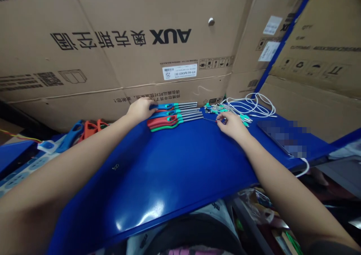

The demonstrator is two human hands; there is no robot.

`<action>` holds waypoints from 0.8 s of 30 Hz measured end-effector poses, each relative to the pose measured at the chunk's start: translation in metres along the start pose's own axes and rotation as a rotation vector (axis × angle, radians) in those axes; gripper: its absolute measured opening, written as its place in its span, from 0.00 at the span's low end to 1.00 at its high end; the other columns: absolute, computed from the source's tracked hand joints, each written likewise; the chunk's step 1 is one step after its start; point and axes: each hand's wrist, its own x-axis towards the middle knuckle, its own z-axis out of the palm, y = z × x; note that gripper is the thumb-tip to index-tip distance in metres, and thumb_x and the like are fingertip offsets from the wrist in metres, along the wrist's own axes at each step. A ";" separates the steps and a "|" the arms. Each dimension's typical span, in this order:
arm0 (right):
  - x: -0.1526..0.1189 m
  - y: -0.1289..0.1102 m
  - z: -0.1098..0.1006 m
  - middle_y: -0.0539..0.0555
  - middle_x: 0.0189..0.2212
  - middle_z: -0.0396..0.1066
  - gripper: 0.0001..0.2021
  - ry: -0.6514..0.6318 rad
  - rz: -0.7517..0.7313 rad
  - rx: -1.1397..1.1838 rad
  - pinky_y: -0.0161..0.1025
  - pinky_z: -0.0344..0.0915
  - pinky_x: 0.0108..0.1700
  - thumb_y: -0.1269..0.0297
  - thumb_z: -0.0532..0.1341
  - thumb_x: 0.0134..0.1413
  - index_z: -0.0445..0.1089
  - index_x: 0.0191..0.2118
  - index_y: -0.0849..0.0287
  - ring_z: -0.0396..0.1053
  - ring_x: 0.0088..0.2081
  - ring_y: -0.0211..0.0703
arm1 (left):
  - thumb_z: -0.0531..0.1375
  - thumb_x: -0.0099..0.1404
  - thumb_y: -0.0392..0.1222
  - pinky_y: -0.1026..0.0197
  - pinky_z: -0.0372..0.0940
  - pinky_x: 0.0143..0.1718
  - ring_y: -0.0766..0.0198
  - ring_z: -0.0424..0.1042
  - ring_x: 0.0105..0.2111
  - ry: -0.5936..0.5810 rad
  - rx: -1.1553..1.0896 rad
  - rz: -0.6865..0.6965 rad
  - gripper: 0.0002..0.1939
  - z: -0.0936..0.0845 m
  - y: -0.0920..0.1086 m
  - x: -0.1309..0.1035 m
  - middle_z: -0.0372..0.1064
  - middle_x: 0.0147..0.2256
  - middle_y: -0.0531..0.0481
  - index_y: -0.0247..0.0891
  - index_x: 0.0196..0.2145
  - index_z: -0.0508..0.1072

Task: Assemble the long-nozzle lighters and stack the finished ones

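Both forearms (84, 161) bare and forward, left hand (141, 109) palm-down, right hand (231, 124) in a fingertip pinch.

The left hand (141, 109) touches a bunch of red, blue and green lighters (163, 122) on a shiny blue table (169, 164). The right hand (231, 124) pinches a thin stick (210, 120) pointing at their metal tips. Small green parts (244, 117) and a curly white cord (255, 113) lie close by. Big brown cardboard (113, 6) stands behind.

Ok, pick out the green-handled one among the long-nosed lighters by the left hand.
It's the green-handled lighter at the near edge of the group, closest to the camera; the other handles there are red or blue.
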 end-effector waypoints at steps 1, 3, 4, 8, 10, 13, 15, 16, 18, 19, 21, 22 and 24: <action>0.000 0.000 0.000 0.56 0.32 0.75 0.05 -0.001 0.001 0.000 0.43 0.68 0.38 0.70 0.60 0.48 0.73 0.32 0.58 0.69 0.31 0.45 | 0.57 0.67 0.45 0.54 0.69 0.50 0.49 0.73 0.52 -0.003 0.005 -0.003 0.17 -0.001 0.001 0.000 0.75 0.50 0.43 0.39 0.49 0.79; 0.000 0.000 0.000 0.56 0.32 0.75 0.05 -0.006 0.003 -0.001 0.43 0.68 0.38 0.70 0.60 0.48 0.73 0.32 0.58 0.70 0.31 0.45 | 0.57 0.67 0.45 0.55 0.69 0.50 0.50 0.73 0.52 -0.010 0.017 -0.011 0.17 -0.002 0.001 0.000 0.75 0.50 0.44 0.40 0.49 0.79; 0.000 0.000 0.000 0.56 0.32 0.76 0.05 -0.009 0.005 -0.003 0.43 0.68 0.38 0.70 0.60 0.48 0.73 0.32 0.58 0.70 0.31 0.45 | 0.57 0.67 0.45 0.55 0.70 0.49 0.50 0.73 0.52 -0.012 0.024 -0.015 0.17 -0.002 0.002 0.000 0.75 0.50 0.44 0.41 0.49 0.79; -0.001 0.000 0.000 0.56 0.34 0.76 0.07 -0.029 0.013 -0.015 0.43 0.69 0.40 0.71 0.60 0.48 0.74 0.33 0.58 0.71 0.32 0.46 | 0.58 0.67 0.45 0.54 0.70 0.48 0.50 0.72 0.52 -0.003 0.056 -0.027 0.16 -0.002 0.003 -0.001 0.74 0.50 0.45 0.42 0.50 0.78; -0.001 0.000 0.000 0.56 0.34 0.76 0.07 -0.046 0.015 -0.026 0.43 0.69 0.41 0.71 0.60 0.49 0.74 0.34 0.58 0.71 0.34 0.46 | 0.58 0.67 0.45 0.54 0.70 0.48 0.49 0.72 0.52 -0.001 0.066 -0.022 0.17 -0.003 0.004 -0.002 0.74 0.50 0.44 0.42 0.50 0.78; -0.002 0.002 0.002 0.56 0.36 0.76 0.07 -0.080 0.017 -0.046 0.44 0.69 0.42 0.70 0.60 0.49 0.74 0.34 0.57 0.72 0.35 0.47 | 0.57 0.67 0.44 0.53 0.69 0.49 0.49 0.71 0.53 -0.005 0.079 -0.004 0.17 -0.004 0.005 -0.003 0.74 0.50 0.44 0.42 0.50 0.78; -0.002 0.004 0.004 0.56 0.36 0.76 0.07 -0.109 0.016 -0.061 0.44 0.70 0.43 0.71 0.60 0.48 0.74 0.34 0.57 0.73 0.37 0.47 | 0.57 0.67 0.44 0.53 0.68 0.50 0.48 0.71 0.53 -0.009 0.087 0.009 0.17 -0.005 0.005 -0.004 0.74 0.50 0.43 0.42 0.51 0.77; -0.002 0.005 0.006 0.55 0.36 0.76 0.07 -0.126 0.015 -0.068 0.44 0.70 0.43 0.71 0.61 0.48 0.74 0.34 0.56 0.73 0.38 0.47 | 0.57 0.67 0.44 0.53 0.68 0.50 0.48 0.71 0.53 -0.010 0.091 0.015 0.17 -0.005 0.006 -0.004 0.73 0.50 0.43 0.41 0.51 0.77; -0.003 0.008 0.009 0.55 0.36 0.76 0.07 -0.158 0.010 -0.081 0.44 0.70 0.44 0.72 0.61 0.47 0.74 0.34 0.56 0.73 0.39 0.47 | 0.56 0.67 0.44 0.52 0.68 0.49 0.48 0.71 0.52 -0.011 0.097 0.024 0.18 -0.006 0.006 -0.005 0.73 0.50 0.42 0.41 0.52 0.77; -0.003 0.009 0.010 0.55 0.36 0.76 0.07 -0.173 0.008 -0.087 0.44 0.70 0.44 0.71 0.62 0.47 0.74 0.34 0.56 0.73 0.39 0.47 | 0.56 0.67 0.44 0.52 0.69 0.48 0.47 0.71 0.52 -0.010 0.101 0.027 0.18 -0.006 0.007 -0.006 0.73 0.51 0.42 0.41 0.52 0.76; -0.003 0.011 0.012 0.55 0.37 0.76 0.07 -0.193 0.005 -0.098 0.44 0.70 0.44 0.71 0.62 0.47 0.75 0.35 0.56 0.73 0.39 0.47 | 0.56 0.68 0.44 0.52 0.68 0.48 0.47 0.70 0.52 -0.003 0.107 0.030 0.18 -0.006 0.007 -0.009 0.72 0.51 0.41 0.41 0.52 0.76; -0.003 0.012 0.013 0.55 0.37 0.76 0.08 -0.199 0.004 -0.103 0.44 0.70 0.44 0.71 0.62 0.47 0.75 0.35 0.56 0.73 0.39 0.47 | 0.55 0.68 0.44 0.52 0.68 0.47 0.47 0.70 0.52 0.003 0.109 0.030 0.18 -0.007 0.008 -0.011 0.72 0.50 0.41 0.40 0.52 0.76; -0.003 0.013 0.014 0.56 0.38 0.76 0.08 -0.206 0.001 -0.110 0.44 0.70 0.45 0.70 0.62 0.48 0.75 0.36 0.56 0.73 0.39 0.47 | 0.55 0.68 0.45 0.51 0.68 0.47 0.47 0.71 0.51 0.020 0.111 0.026 0.18 -0.008 0.009 -0.015 0.72 0.50 0.40 0.39 0.52 0.76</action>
